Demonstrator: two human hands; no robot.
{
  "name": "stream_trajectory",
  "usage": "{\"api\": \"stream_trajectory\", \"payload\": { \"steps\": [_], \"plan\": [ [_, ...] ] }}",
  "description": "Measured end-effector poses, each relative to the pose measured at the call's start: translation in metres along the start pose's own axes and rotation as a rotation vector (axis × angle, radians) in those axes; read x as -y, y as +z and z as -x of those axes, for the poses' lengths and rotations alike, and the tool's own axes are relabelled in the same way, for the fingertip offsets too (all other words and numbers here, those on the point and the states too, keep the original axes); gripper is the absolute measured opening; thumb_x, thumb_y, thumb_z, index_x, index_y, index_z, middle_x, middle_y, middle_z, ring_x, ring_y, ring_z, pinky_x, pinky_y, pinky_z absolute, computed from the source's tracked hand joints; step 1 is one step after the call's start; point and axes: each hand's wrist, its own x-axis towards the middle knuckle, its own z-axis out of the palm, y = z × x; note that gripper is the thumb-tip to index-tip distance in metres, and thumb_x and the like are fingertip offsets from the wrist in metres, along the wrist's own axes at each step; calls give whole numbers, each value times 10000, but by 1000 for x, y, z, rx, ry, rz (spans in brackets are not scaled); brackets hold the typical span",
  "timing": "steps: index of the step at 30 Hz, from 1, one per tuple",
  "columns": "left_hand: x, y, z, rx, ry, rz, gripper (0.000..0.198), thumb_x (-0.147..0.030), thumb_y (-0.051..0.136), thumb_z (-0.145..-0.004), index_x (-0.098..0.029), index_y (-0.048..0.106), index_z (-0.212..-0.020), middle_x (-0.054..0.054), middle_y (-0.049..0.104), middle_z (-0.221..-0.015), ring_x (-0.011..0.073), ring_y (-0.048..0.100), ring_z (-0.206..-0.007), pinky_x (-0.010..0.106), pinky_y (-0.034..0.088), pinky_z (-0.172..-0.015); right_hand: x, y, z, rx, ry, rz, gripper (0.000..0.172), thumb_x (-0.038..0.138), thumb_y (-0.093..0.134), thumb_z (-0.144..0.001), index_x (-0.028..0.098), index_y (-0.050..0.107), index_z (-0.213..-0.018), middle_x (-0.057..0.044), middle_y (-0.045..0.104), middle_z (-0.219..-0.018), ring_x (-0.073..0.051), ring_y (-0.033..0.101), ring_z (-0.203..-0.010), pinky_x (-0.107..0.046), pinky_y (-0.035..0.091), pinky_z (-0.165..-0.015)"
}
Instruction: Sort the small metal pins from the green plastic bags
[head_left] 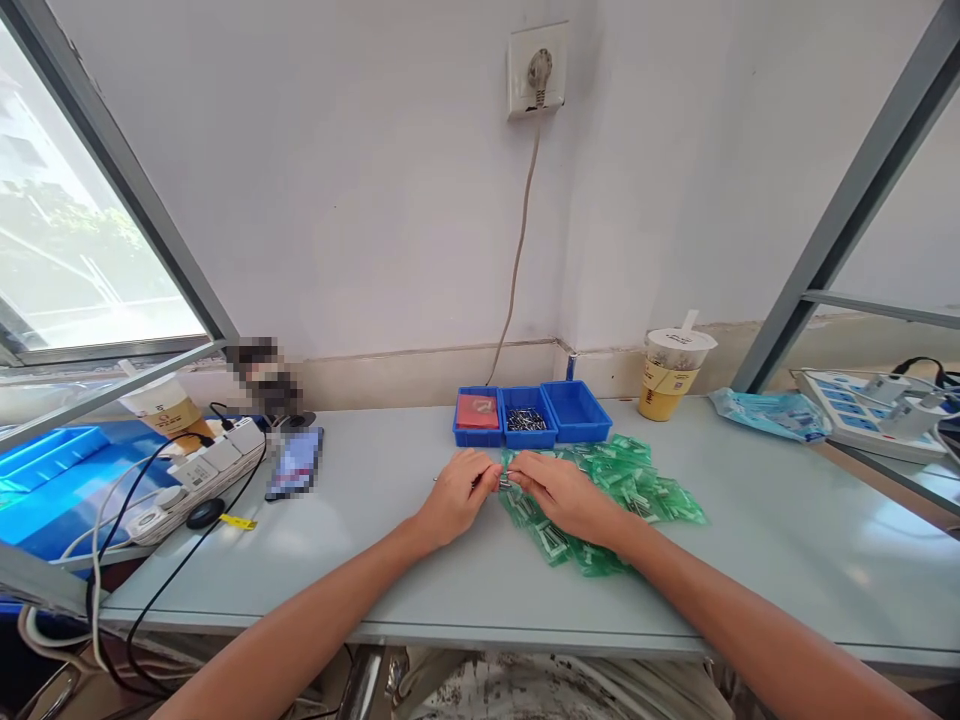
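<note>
My left hand point(459, 495) is closed, its fingers curled inward. Slivers of metal that look like screws show at its edge. Right beside it, my right hand point(566, 492) is closed in a pinch, the fingertips close to those of the left. A small shiny metal piece, probably a screw point(505, 482), shows between the two hands. Under and beyond my right hand spreads a pile of green plastic packets point(667, 497), with small metal pieces inside. Just behind the hands stands a blue bin of loose screws point(526, 420). The palms and most of what they hold are hidden.
Beside the screws stand a blue bin point(478, 437) holding something red and another blue bin point(576, 410). A drink cup point(670, 377) and a light-blue packet point(772, 414) lie rightward. On the left are a phone point(295, 463), power strip point(202, 475) and cables.
</note>
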Motion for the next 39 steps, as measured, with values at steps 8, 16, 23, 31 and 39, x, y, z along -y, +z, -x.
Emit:
{"api": "stream_trajectory", "payload": {
  "steps": [8,16,23,31,39],
  "plan": [
    [0,0,2,-4,57,-38,446,-378,301,-1119,-197,480,-753,13,540,-731,177,462,-752,327,396,-781,1,-1,-7,164,383,-763,412,554,584,-976,174,633,-826,14,531,-665,-102,412,-526,-241,312,-480],
    [2,-1,1,-14,80,-47,440,-362,311,-1120,-193,487,-753,11,541,-731,174,456,-752,329,390,-783,4,0,-6,131,335,-618,412,565,519,-1009,183,625,-896,17,547,-686,-112,423,-540,-254,329,-516],
    [1,-1,-1,-1,-26,22,446,-370,331,-1110,-192,490,-733,7,565,-726,170,498,-747,320,404,-778,-1,-2,-1,-1,-4,25,253,441,471,-1067,243,621,-1017,-39,660,-924,-202,571,-816,-319,408,-728],
    [3,1,0,8,16,-8,432,-361,327,-1114,-195,484,-746,4,548,-725,172,472,-748,321,396,-766,-6,5,-5,54,197,-395,448,577,435,-1048,210,569,-829,7,573,-704,-142,483,-600,-276,378,-578],
    [4,-1,1,-2,68,-50,441,-364,310,-1119,-202,488,-750,14,553,-735,176,455,-746,329,408,-782,-4,7,-6,153,372,-698,511,672,508,-980,188,568,-829,37,488,-629,-102,363,-511,-242,270,-480]
  ]
}}
